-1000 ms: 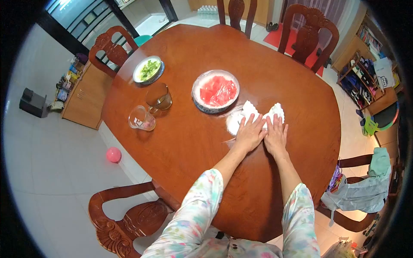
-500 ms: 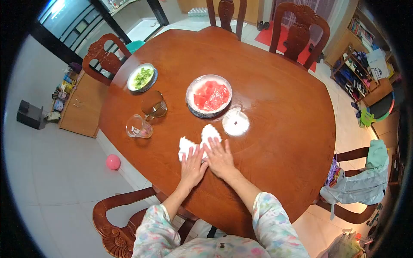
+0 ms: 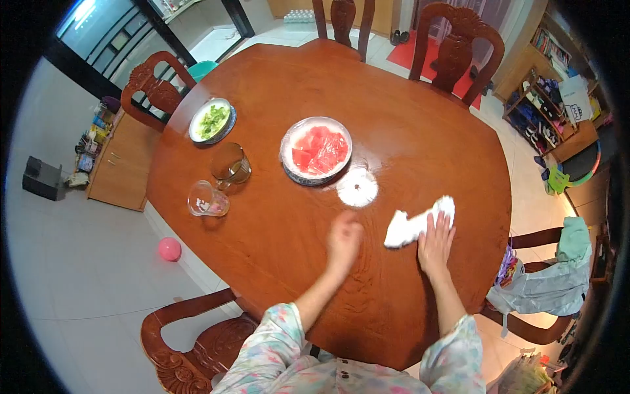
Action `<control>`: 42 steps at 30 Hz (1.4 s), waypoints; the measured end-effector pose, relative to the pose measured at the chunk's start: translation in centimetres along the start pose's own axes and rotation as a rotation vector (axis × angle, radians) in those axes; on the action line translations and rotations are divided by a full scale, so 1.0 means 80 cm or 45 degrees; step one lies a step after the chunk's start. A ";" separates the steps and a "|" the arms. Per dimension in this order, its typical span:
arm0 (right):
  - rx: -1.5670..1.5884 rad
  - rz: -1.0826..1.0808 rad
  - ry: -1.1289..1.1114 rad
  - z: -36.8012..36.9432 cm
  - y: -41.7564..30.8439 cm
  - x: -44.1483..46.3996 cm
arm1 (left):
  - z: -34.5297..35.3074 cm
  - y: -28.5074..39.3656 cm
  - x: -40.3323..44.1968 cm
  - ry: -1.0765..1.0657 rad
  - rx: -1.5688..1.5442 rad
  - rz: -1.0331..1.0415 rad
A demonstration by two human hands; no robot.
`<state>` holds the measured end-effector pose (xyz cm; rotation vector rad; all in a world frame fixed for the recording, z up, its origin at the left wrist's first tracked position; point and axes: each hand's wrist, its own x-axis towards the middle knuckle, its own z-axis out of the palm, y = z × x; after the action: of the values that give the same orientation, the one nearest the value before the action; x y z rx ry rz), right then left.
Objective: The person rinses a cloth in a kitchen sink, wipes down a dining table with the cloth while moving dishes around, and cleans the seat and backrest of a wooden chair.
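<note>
A crumpled white cloth (image 3: 401, 231), perhaps paper towel, lies on the wooden table on the right of the near half. My right hand (image 3: 435, 248) rests flat across its right part with the fingers stretched out. To the left of the cloth, my left hand (image 3: 345, 241) is apart from it over the table; motion smears its fingers. Beyond the hands stands a bowl of red fruit chunks (image 3: 320, 150), looking like watermelon under clear wrap. Wet-looking streaks mark the tabletop around my hands.
Along the table's left side are a clear cup (image 3: 209, 199), a brown glass mug (image 3: 231, 164) and a bowl of chopped greens (image 3: 213, 121). Carved chairs (image 3: 453, 49) surround the table (image 3: 420, 144). A grey bag (image 3: 541, 289) hangs on the right chair. A pink ball (image 3: 169, 249) lies on the floor.
The white cloth has moved right across the table under my right hand. My left hand has come off the cloth and shifted right. The bowls and cups stay in place.
</note>
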<state>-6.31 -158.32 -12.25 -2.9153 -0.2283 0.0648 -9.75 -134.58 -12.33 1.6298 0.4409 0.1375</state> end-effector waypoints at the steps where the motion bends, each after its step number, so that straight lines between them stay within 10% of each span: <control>1: 0.011 0.025 0.010 0.000 -0.011 0.026 | -0.030 -0.014 0.030 0.257 -0.251 -0.009; 3: 0.001 0.084 -0.008 0.008 -0.030 0.082 | -0.090 -0.023 0.094 0.604 0.291 0.193; 6: -0.058 0.225 -0.151 0.000 -0.073 0.165 | -0.136 0.019 0.161 0.650 0.091 0.207; 14: -0.033 -0.274 -0.160 0.034 -0.193 0.263 | -0.173 -0.006 0.284 0.045 0.097 0.065; 34: 0.175 -0.836 -0.062 0.062 -0.293 0.078 | -0.304 -0.009 0.053 0.284 -0.264 0.002; 38: 0.268 -0.862 -0.079 0.061 -0.237 0.014 | -0.275 -0.017 0.002 0.876 0.875 0.287; 42: 0.198 -0.660 -0.170 0.030 -0.169 0.000 | -0.121 0.038 -0.071 0.023 0.767 0.515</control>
<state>-8.45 -144.76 -11.68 -2.6074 -0.9422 0.1828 -17.72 -127.76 -7.23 2.3023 0.1609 0.3469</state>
